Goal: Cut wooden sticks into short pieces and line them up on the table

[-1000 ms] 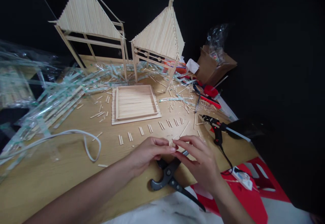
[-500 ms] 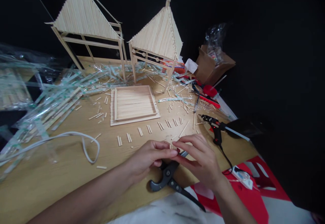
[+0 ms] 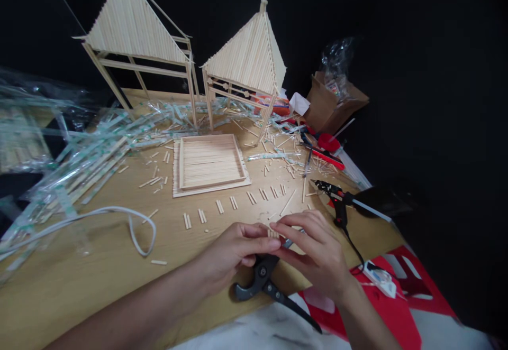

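Note:
My left hand (image 3: 230, 249) and my right hand (image 3: 313, 249) meet near the front of the wooden table (image 3: 99, 281). Together their fingertips pinch a short piece of wooden stick (image 3: 273, 232). Black-handled cutters (image 3: 264, 284) lie on the table right under both hands. A row of short paired stick pieces (image 3: 234, 202) lies just beyond my fingers. Farther back sits a flat square stick tray (image 3: 209, 163).
Two stick-built roofed frames (image 3: 137, 27) (image 3: 248, 56) stand at the back. Clear plastic wrappers (image 3: 79, 154) pile up on the left, with a white cable (image 3: 130, 223). A black glue gun (image 3: 337, 202), red tools (image 3: 325, 152) and a cardboard box (image 3: 333, 104) are on the right.
Both hands have dropped slightly toward the front edge while still pinching the stick piece. Nothing else moved.

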The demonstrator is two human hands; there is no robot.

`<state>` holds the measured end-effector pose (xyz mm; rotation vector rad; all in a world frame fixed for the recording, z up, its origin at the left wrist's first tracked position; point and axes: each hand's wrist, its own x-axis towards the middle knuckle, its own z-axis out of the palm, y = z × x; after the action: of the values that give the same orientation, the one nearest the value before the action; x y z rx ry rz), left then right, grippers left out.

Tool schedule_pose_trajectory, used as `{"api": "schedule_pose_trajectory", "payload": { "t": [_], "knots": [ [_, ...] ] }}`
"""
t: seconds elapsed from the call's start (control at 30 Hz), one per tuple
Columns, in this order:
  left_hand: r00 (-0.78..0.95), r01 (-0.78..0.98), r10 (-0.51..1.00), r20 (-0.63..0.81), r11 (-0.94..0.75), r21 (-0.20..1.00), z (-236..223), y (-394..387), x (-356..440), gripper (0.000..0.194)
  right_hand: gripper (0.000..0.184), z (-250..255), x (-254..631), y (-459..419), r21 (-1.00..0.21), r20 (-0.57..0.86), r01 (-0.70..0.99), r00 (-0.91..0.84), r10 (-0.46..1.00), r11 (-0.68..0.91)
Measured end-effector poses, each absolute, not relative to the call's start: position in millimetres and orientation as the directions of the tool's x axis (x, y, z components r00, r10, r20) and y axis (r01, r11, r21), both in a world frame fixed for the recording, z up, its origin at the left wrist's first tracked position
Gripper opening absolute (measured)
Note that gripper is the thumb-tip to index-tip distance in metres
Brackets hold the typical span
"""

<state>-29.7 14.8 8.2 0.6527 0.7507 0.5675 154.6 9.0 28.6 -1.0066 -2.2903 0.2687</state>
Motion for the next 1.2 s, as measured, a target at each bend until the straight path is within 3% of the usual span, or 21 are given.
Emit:
{"api": "schedule_pose_trajectory", "payload": {
  "t": [0.5,0.83,1.2],
  "knots": [
    [0.561,-0.192,0.717,-0.413,0.598,0.778,13.8,14.1,-29.8,0.023,0.02,31.7,152.1,8.8,-0.418,0.51,0.607,-0.459,0.727,0.676],
    [0.597,-0.236,0.692,-0.405,0.634,0.737,10.8,13.4,-28.9,0.027,0.021,32.4,155.5,9.2,-0.38,0.496,0.597,-0.513,0.701,0.706],
    [0.563,-0.242,0.667,-0.488,0.697,0.675,5.1,19.6,-30.5,0.026,0.029,33.7,152.0,15.3,-0.491,0.389,0.624,-0.467,0.794,0.608]
  ]
}}
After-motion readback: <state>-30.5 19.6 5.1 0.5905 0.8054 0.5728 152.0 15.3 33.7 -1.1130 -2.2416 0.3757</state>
